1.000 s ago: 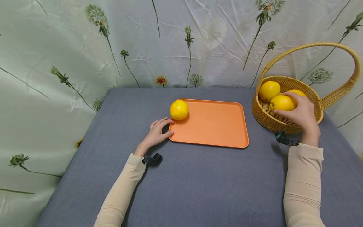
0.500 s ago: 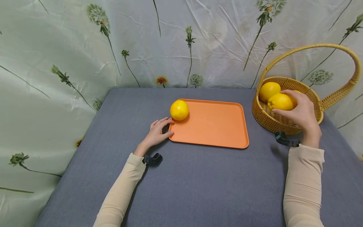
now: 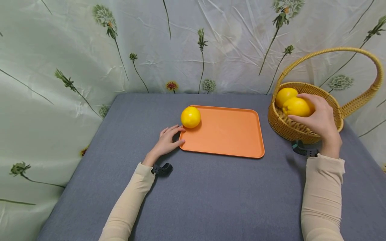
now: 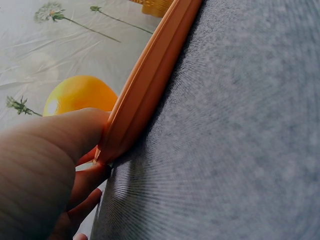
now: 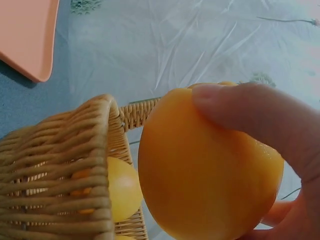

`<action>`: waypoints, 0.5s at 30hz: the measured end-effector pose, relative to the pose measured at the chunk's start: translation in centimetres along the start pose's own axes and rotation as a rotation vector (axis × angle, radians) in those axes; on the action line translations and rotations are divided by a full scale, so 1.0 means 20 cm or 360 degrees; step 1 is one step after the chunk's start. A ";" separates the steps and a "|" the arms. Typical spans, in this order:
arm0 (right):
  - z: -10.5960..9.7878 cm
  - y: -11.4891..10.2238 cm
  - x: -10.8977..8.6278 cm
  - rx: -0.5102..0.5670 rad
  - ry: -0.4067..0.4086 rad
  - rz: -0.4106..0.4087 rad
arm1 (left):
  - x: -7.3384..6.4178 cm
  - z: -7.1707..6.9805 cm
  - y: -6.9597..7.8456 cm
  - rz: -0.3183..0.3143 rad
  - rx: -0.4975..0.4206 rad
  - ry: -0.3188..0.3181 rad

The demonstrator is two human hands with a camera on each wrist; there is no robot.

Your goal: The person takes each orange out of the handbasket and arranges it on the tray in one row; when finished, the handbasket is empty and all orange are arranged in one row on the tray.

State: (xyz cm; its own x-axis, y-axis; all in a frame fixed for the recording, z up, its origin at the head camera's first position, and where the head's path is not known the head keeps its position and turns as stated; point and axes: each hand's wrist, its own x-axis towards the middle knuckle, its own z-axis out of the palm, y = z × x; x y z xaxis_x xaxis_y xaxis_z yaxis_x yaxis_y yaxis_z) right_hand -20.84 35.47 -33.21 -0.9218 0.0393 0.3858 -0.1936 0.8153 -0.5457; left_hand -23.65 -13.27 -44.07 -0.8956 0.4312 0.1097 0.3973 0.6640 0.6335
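Right hand point(image 3: 321, 115): thumb and fingers curved round the held fruit point(image 3: 297, 107), spread about as wide as the fruit; firm hold, seen also in right wrist view.
Held fruit: yellow, over the interior of the basket point(image 3: 281, 126), below the handle's arch; contact with the fruit behind it cannot be told.
Basket: woven, tall looped handle, at the right of the desk point(image 3: 223, 194).
Basket fruit point(image 3: 285, 95): yellow, inside, toward the basket's left.
Left hand point(image 3: 166, 142): fingers loosely parted, curled round nothing; thumb and index tips touch the left rim of the tray point(image 3: 226, 134).
Tray: orange, rectangular, flat on desk, apart from basket.
Tray fruit point(image 3: 190, 117): yellow, round, at the tray's far left corner, just beside the left hand.
Wristbands point(image 3: 304, 149): dark, one per wrist.
Backdrop point(image 3: 235, 60): pale, flower-printed.
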 end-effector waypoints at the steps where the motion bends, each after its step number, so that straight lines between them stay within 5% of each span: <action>1: 0.00 0.00 0.00 0.0006 0.0008 -0.0011 | 0.00 0.00 0.00 0.0001 0.0000 0.0000; 15: 0.05 -0.07 0.02 0.0111 0.0101 -0.0390 | 0.00 0.00 -0.01 0.0004 0.0004 0.0001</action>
State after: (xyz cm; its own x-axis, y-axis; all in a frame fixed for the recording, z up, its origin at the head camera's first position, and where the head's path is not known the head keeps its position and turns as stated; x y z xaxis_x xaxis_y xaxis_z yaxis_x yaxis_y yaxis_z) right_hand -21.28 33.70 -33.05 -0.8221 -0.1167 0.5573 -0.4334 0.7631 -0.4795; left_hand -23.68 -13.37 -44.18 -0.8948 0.4324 0.1117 0.4000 0.6647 0.6311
